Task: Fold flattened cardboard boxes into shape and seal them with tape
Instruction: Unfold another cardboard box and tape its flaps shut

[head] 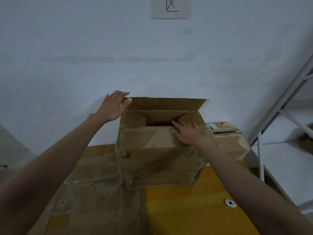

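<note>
I see the cardboard box standing upright on the yellow table, top open, against the white wall. Far flap stands up; near flap folded down over the opening, a dark gap left behind it.

Left hand: fingers mostly straight and spread, at the left corner of the far flap. Thumb in front of the flap edge, fingers behind it — light pinch on the corner, not a fist.

Right hand: flat, fingers extended, palm down on the right end of the near flap, fingertips at the edge of the gap next to the right side flap. Pressing, not gripping.

Flattened cardboard lies on the table left of and in front of the box, touching its base. A second, smaller taped box sits just behind-right. Small white round object on the table near my right forearm. White metal shelf frame at right. Paper sign on the wall above.
</note>
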Available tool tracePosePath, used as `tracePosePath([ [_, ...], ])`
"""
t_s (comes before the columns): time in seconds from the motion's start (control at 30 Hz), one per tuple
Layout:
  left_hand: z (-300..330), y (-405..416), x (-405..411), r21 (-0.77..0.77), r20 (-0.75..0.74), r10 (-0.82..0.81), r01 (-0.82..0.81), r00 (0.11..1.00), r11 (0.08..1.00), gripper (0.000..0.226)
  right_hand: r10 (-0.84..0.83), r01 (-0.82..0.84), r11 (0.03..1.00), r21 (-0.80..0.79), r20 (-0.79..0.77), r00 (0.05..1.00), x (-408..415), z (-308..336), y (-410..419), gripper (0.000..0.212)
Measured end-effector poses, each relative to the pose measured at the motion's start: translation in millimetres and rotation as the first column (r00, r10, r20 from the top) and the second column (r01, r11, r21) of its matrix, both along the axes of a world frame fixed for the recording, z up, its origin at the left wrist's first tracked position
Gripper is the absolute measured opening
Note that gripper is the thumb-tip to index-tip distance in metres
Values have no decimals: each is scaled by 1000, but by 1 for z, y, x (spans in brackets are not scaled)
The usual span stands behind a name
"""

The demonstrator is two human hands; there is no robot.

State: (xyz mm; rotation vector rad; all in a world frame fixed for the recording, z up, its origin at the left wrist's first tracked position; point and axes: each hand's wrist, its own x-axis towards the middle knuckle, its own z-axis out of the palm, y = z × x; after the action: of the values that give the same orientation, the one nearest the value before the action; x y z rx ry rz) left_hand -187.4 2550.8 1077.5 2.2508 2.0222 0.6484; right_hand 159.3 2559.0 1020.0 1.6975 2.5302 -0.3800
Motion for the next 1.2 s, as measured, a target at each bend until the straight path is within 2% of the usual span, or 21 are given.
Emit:
tracePosePath([
  [0.07, -4, -1, 0, -15, -42, 3, -4, 999, 1000, 68, -15, 16, 1000, 20, -59, 998, 2, -19, -3, 59],
  [0.2, -9, -7, 5, -23, -131, 6, -9, 991, 1000, 81, -2, 48, 970, 239, -188, 982, 15, -25, -8, 61],
  [0.3, -11, -12, 15, -45, -231, -16, 6, 973, 999, 84, -33, 105, 953, 285, -247, 969, 34, -29, -17, 55],
  [0.43, -37, -25, 29, -140, -338, -100, 55, 936, 989, 85, -150, 278, 898, 342, -356, 922, 55, -36, -31, 36],
  [0.5, -55, -30, 28, -212, -301, -115, 51, 947, 976, 78, -218, 361, 850, 383, -369, 904, 58, -39, -37, 30],
  [0.57, -63, -27, 25, -249, -155, -88, 48, 984, 967, 62, -285, 442, 811, 382, -402, 870, 60, -41, -43, 30],
  [0.67, -56, -9, 23, -219, -14, -93, 87, 996, 972, 37, -354, 531, 775, 342, -460, 814, 61, -45, -52, 33],
  [0.83, -38, 39, 37, -306, 20, -86, 88, 996, 948, 36, -386, 596, 738, 316, -527, 757, 55, -47, -71, 35],
  [0.9, -35, 58, 40, -409, 45, -106, 116, 993, 905, 52, -452, 692, 688, 220, -616, 645, 51, -47, -81, 35],
  [1.0, -29, 81, 45, -570, 77, -140, 159, 987, 806, 87, -554, 804, 594, -6, -728, 404, 42, -43, -94, 44],
  [1.13, -35, 99, 53, -649, 15, -261, 208, 965, 732, 92, -610, 771, 558, -305, -781, 133, 20, -39, -107, 70],
  [1.2, -37, 103, 55, -660, 7, -290, 222, 957, 717, 89, -610, 737, 559, -380, -790, 55, 4, -40, -118, 83],
])
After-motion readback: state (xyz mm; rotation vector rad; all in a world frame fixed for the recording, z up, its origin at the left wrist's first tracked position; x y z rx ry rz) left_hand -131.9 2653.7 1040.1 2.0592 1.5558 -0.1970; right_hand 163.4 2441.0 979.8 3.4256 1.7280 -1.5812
